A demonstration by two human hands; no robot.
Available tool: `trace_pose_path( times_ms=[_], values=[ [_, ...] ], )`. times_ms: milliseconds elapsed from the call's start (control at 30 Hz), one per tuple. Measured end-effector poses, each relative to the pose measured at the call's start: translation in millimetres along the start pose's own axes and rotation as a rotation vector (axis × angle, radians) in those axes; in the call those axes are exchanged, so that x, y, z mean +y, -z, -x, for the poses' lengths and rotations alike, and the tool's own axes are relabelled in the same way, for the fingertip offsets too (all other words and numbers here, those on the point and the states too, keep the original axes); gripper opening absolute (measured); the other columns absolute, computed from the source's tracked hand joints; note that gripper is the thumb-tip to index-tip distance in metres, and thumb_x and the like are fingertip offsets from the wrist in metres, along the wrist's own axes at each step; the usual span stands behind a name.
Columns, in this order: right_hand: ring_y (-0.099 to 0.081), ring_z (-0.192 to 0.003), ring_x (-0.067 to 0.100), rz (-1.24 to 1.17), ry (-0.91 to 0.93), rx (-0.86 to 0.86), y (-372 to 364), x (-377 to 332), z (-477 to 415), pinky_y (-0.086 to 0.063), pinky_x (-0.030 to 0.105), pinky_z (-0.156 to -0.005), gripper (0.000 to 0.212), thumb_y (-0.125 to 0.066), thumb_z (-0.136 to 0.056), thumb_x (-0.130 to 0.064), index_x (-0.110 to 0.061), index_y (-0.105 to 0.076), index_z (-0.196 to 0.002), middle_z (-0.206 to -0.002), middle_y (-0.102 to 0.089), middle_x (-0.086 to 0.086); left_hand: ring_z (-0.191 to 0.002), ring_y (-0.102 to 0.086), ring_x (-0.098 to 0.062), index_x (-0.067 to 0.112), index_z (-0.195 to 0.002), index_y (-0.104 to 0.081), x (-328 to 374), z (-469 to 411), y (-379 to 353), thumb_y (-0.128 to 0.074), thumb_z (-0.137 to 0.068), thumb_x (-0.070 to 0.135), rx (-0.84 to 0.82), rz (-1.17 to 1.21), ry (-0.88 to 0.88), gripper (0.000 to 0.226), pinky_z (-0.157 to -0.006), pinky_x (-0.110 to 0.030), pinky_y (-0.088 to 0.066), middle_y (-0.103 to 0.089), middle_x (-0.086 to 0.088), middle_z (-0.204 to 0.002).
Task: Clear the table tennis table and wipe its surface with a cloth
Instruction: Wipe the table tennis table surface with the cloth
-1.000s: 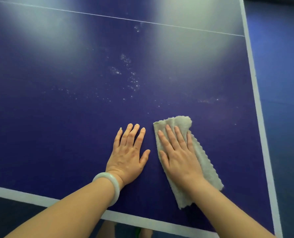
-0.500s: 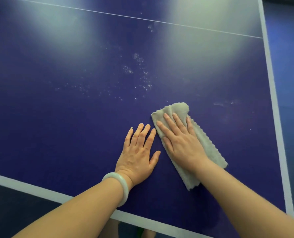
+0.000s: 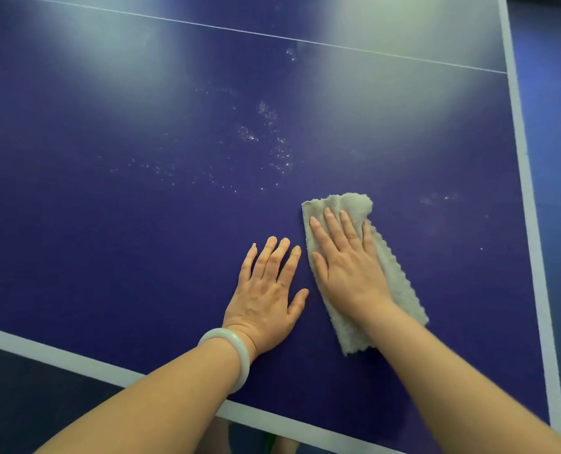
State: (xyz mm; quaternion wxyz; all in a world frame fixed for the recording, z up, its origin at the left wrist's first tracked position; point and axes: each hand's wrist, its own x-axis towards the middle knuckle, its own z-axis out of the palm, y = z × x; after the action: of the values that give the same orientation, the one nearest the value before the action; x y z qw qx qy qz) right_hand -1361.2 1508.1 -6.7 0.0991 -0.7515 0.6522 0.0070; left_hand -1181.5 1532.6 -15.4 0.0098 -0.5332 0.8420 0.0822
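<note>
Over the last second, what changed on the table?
The right hand, flat on the cloth, slid it forward toward the white specks and slightly closer to the left hand. The left hand stayed flat on the table; nothing was picked up or released.

The right hand (image 3: 349, 267) is lying on the cloth (image 3: 400, 290), the left hand (image 3: 266, 299) just beside it, both on the table (image 3: 109, 224).

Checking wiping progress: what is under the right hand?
The grey cloth, spread flat on the blue table, with the right hand pressing on it. Whatever lies beneath the cloth is hidden.
</note>
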Motion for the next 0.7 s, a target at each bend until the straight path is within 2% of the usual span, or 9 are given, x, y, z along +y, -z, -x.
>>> trace_pose_path(
  times_ms=[67, 167, 233, 400, 567, 700],
  values=[
    [0.007, -0.153, 0.017, 0.028, -0.032, 0.009, 5.8, 34.1, -23.8, 0.005, 0.049, -0.123, 0.064, -0.005, -0.098, -0.047, -0.028, -0.006, -0.159, -0.167, 0.002, -0.003, -0.152, -0.012, -0.024, 0.018, -0.156, -0.022, 0.0, -0.2, 0.5, -0.024, -0.099, 0.052, 0.001, -0.005, 0.006, 0.067, -0.121, -0.051, -0.018, -0.022, -0.005, -0.162],
    [0.010, -0.153, 0.018, -0.027, -0.408, -0.002, 18.3, 82.0, -56.0, 0.006, 0.050, -0.123, 0.059, -0.013, -0.103, -0.042, -0.028, -0.001, -0.159, -0.167, 0.007, -0.003, -0.152, -0.012, -0.024, 0.019, -0.156, -0.020, 0.4, -0.3, 2.0, -0.022, -0.099, 0.053, -0.013, -0.006, 0.008, 0.067, -0.121, -0.051, -0.018, -0.021, -0.004, -0.162],
    [0.011, -0.153, 0.021, -0.051, -0.550, 0.016, 18.2, 77.1, -55.9, 0.005, 0.052, -0.122, 0.059, -0.013, -0.104, -0.039, -0.025, 0.002, -0.159, -0.166, 0.011, -0.001, -0.152, -0.014, -0.026, 0.018, -0.156, -0.020, 0.9, -0.4, 1.7, -0.022, -0.099, 0.053, -0.023, -0.007, 0.010, 0.067, -0.121, -0.052, -0.020, -0.021, -0.005, -0.162],
    [0.016, -0.152, 0.016, -0.009, -0.314, 0.042, 1.4, 29.6, -3.4, 0.004, 0.050, -0.124, 0.061, -0.007, -0.101, -0.043, -0.028, 0.005, -0.158, -0.166, 0.010, -0.003, -0.150, -0.021, -0.029, 0.014, -0.154, -0.029, 0.7, 0.1, 2.6, -0.027, -0.098, 0.050, -0.014, -0.012, -0.013, 0.067, -0.117, -0.053, -0.019, -0.027, -0.009, -0.159],
    [0.014, -0.152, 0.015, -0.012, -0.325, 0.064, -3.3, 33.9, -1.4, 0.000, 0.050, -0.124, 0.062, -0.013, -0.100, -0.043, -0.029, -0.002, -0.159, -0.166, 0.005, -0.005, -0.140, -0.037, -0.033, 0.009, -0.143, -0.046, 9.8, -19.9, 12.8, -0.033, -0.095, 0.046, 0.052, 0.055, -0.022, 0.062, -0.116, -0.050, -0.020, -0.043, -0.015, -0.146],
    [0.011, -0.153, 0.014, -0.040, -0.376, 0.079, -2.3, 35.9, -9.8, 0.001, 0.050, -0.124, 0.062, -0.015, -0.099, -0.044, -0.029, -0.006, -0.159, -0.167, 0.003, -0.005, -0.138, -0.040, -0.033, 0.007, -0.142, -0.047, 29.8, -86.8, 20.9, -0.031, -0.096, 0.042, 0.144, 0.125, -0.036, 0.060, -0.119, -0.049, -0.027, -0.044, -0.015, -0.144]
  ],
)
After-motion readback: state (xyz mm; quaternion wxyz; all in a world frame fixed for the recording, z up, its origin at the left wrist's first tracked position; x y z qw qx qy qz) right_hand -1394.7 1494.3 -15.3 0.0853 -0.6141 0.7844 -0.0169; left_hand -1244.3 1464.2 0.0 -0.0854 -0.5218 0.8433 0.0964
